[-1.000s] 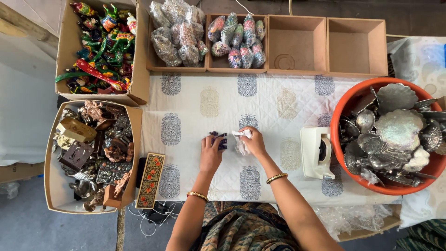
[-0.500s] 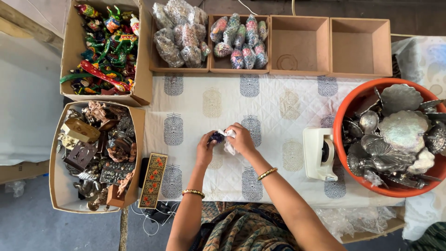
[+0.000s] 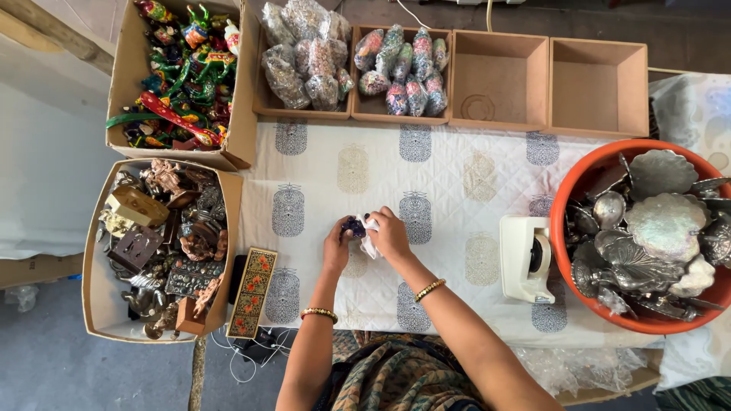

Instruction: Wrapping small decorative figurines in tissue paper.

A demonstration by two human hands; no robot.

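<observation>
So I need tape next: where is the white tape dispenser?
In the head view, the white tape dispenser stands on the patterned tablecloth, right of the hands, beside the orange tub of silvery dishes.

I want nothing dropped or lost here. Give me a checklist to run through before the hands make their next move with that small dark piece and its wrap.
1. Both hands on the piece: left hand and right hand meet around the small dark object. Ok.
2. Wrap in hand: a bit of white wrap shows under the right hand. Ok.
3. Wrap fully closed around the object: hidden by fingers. Cannot tell.
4. Tape dispenser on the cloth to the person's right, nothing in front of it. Ok.
5. Room for wrapped pieces: two open boxes at the far edge show bare bottoms. Ok.
6. Piece over the quilted cloth, not past the table edge. Ok.
</observation>
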